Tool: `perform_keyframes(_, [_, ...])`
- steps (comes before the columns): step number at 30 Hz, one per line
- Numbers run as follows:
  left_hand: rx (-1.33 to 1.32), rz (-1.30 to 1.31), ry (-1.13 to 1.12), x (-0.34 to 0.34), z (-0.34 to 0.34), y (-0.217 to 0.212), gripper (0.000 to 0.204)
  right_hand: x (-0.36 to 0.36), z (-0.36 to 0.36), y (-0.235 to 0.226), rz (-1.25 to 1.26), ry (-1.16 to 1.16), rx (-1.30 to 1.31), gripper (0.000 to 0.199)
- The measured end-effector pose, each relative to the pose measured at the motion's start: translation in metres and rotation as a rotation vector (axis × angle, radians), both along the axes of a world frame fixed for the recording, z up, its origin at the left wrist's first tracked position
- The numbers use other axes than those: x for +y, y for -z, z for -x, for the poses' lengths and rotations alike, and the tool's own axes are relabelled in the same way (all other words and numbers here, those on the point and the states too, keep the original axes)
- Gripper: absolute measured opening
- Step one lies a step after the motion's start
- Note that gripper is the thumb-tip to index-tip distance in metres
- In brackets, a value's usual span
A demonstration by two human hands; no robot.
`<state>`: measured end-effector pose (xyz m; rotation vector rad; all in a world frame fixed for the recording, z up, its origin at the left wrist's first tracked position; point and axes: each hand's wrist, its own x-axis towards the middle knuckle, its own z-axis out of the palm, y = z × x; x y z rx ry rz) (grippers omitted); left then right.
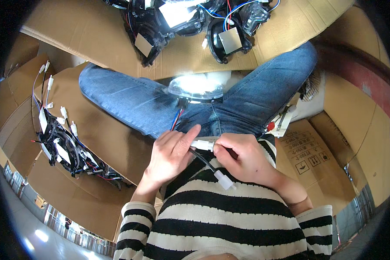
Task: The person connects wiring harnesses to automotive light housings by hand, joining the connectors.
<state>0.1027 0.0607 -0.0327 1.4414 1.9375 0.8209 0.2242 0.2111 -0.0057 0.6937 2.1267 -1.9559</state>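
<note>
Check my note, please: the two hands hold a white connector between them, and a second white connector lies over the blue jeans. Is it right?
Not quite: the head view shows the second white connector over the striped shirt, not the blue jeans. The left hand and right hand do hold a white connector between them.

place: assembly workshop | cardboard boxes | piled wired lamp units
</note>
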Motion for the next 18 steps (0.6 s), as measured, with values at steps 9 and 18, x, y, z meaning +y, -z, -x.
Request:
perform_keyframes(9, [-0.479, 0.25, -0.14, -0.036, 0.005, 0.0, 0.027, 0.022, -0.013, 0.0, 0.065, -0.121, -0.044, 0.008])
perform_keyframes(18, [-0.935, 0.396, -0.25, -0.048, 0.012, -0.001, 0.016, 0.022, -0.011, -0.002, 0.117, -0.103, 0.175, 0.009])
